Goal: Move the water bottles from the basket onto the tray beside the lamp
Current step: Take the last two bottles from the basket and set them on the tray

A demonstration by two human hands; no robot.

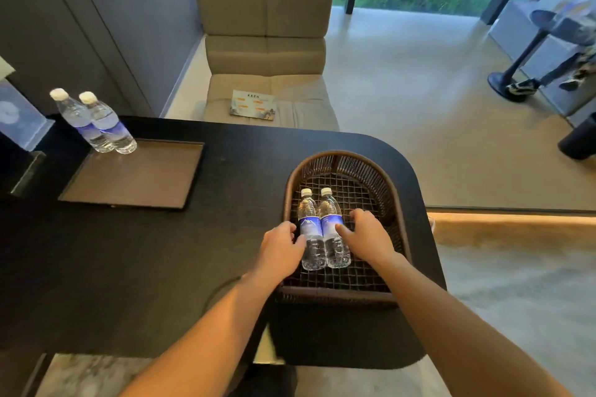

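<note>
two open-grip hands, left hand (280, 251) and right hand (367, 234), flank basket (396, 203) bottles (322, 229) on black table (161, 251).

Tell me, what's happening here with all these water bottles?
A person is moving water bottles from a woven basket to a brown tray on a black table. Two bottles already stand upright at the tray's far left corner. Two more lie side by side in the basket. The left hand and right hand are reaching in from either side, fingers touching the bottles, but nothing is lifted yet.
</note>
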